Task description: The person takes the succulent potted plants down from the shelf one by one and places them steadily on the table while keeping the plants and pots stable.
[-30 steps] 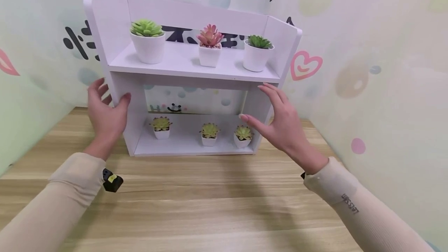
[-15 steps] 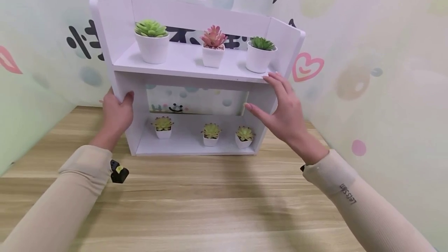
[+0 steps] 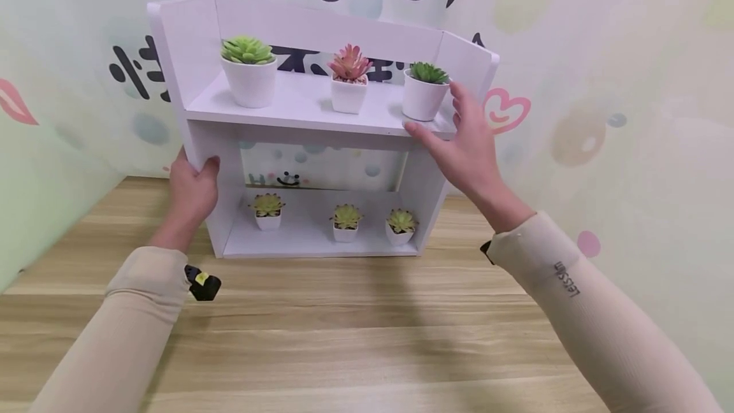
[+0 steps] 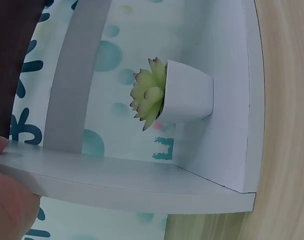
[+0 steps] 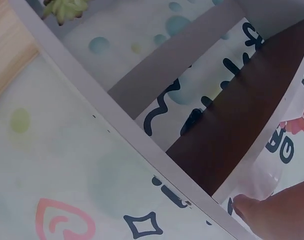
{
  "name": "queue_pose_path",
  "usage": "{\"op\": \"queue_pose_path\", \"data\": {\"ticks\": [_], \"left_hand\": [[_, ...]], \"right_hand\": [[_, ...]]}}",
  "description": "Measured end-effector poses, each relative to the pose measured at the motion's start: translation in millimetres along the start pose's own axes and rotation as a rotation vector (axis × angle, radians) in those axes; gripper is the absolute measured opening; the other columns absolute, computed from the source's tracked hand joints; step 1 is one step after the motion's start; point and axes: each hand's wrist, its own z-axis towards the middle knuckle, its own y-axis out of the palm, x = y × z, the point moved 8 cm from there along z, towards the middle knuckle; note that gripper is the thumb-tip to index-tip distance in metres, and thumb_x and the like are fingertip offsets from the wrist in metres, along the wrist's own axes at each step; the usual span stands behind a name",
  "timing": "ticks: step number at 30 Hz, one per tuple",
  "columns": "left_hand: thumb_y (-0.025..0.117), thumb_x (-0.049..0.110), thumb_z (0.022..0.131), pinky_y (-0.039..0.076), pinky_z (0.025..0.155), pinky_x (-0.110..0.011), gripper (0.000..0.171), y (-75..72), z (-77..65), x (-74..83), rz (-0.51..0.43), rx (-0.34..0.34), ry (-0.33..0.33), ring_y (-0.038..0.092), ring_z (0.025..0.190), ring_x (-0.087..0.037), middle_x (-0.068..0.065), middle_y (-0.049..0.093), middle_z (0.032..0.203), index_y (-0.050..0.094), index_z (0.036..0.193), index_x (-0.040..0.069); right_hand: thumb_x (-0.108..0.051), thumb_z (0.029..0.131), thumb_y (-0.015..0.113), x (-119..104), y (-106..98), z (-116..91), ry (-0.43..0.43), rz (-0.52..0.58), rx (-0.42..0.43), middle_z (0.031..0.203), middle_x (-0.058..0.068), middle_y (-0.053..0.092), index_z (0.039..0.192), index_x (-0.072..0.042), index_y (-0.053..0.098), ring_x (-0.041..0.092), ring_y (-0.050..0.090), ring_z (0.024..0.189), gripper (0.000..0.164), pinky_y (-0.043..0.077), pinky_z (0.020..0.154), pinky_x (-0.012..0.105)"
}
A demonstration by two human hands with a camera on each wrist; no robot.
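Note:
A white two-tier shelf (image 3: 287, 118) stands upright on the wooden table (image 3: 321, 336). My left hand (image 3: 195, 193) grips its left side panel, thumb inside and fingers hidden behind; the left wrist view shows the thumb and palm on either side of the panel (image 4: 126, 182). My right hand (image 3: 467, 152) is at the upper right, fingertips beside the rim of a white pot with a dark green succulent (image 3: 424, 94). Its thumb lies at the upper board's front edge. A light green succulent (image 3: 249, 75) and a pink succulent (image 3: 348, 78) share that board.
On the lower board sit three small potted succulents: a left one (image 3: 267, 211), a middle one (image 3: 346, 222) and a right one (image 3: 401, 227). A patterned wall (image 3: 631, 113) with dark lettering and a pink heart rises close behind the shelf.
My left hand has moved right and taken hold of the shelf's side panel. My right hand has risen from beside the lower opening to the dark green succulent's pot.

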Motion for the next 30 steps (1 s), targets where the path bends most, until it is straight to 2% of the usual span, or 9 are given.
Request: {"op": "queue_pose_path", "data": {"ticks": [6,10,12,17,24,30], "left_hand": [[0.04,0.021,0.104,0.04,0.115,-0.055,0.052,-2.4,1.0,-0.4,0.005,0.014,-0.004,0.049,0.134,-0.038,-0.024,0.05,0.148,0.035,0.15,-0.001],[0.039,0.023,0.105,0.039,0.116,-0.058,0.052,-0.7,1.6,-2.2,0.004,-0.011,-0.011,0.047,0.137,-0.04,-0.024,0.047,0.151,0.033,0.152,0.0],[0.038,0.023,0.105,0.037,0.117,-0.058,0.053,0.4,2.2,-3.6,0.0,-0.02,-0.013,0.046,0.139,-0.041,-0.024,0.046,0.152,0.031,0.153,0.001],[0.039,0.023,0.105,0.038,0.117,-0.057,0.053,-0.3,2.6,-6.0,0.0,-0.008,-0.014,0.046,0.139,-0.04,-0.023,0.046,0.152,0.033,0.153,0.001],[0.039,0.024,0.105,0.038,0.117,-0.058,0.053,-1.3,1.9,-6.4,-0.002,0.0,-0.01,0.046,0.138,-0.04,-0.023,0.046,0.152,0.032,0.153,0.002],[0.039,0.024,0.106,0.037,0.117,-0.057,0.052,-0.9,-1.9,-5.1,0.005,-0.002,0.009,0.046,0.138,-0.038,-0.024,0.047,0.15,0.033,0.152,0.001]], "right_hand": [[-0.054,0.086,0.073,4.2,3.3,16.6,0.187,0.053,-0.052,0.171,0.002,0.019,0.163,-0.017,0.016,0.025,0.033,0.153,0.102,0.031,0.125,0.037],[-0.059,0.086,0.069,9.0,7.3,26.5,0.282,0.05,-0.087,0.171,0.002,0.018,0.163,-0.021,0.014,0.025,0.032,0.154,0.103,0.03,0.126,0.038],[-0.06,0.087,0.068,10.4,9.4,32.0,0.316,0.05,-0.102,0.17,0.002,0.021,0.162,-0.021,0.017,0.023,0.031,0.154,0.099,0.029,0.126,0.037],[-0.06,0.088,0.067,12.1,14.8,46.2,0.387,0.062,-0.119,0.166,0.002,0.03,0.16,-0.018,0.022,0.017,0.032,0.15,0.095,0.027,0.126,0.034],[-0.065,0.084,0.068,18.0,20.7,58.6,0.481,0.082,-0.109,0.165,0.002,0.029,0.162,-0.016,0.015,0.015,0.034,0.146,0.106,0.029,0.124,0.03],[-0.064,0.078,0.075,22.0,25.6,65.6,0.499,0.054,-0.106,0.163,0.001,0.033,0.16,-0.019,0.021,0.016,0.036,0.144,0.108,0.031,0.124,0.033]]}}
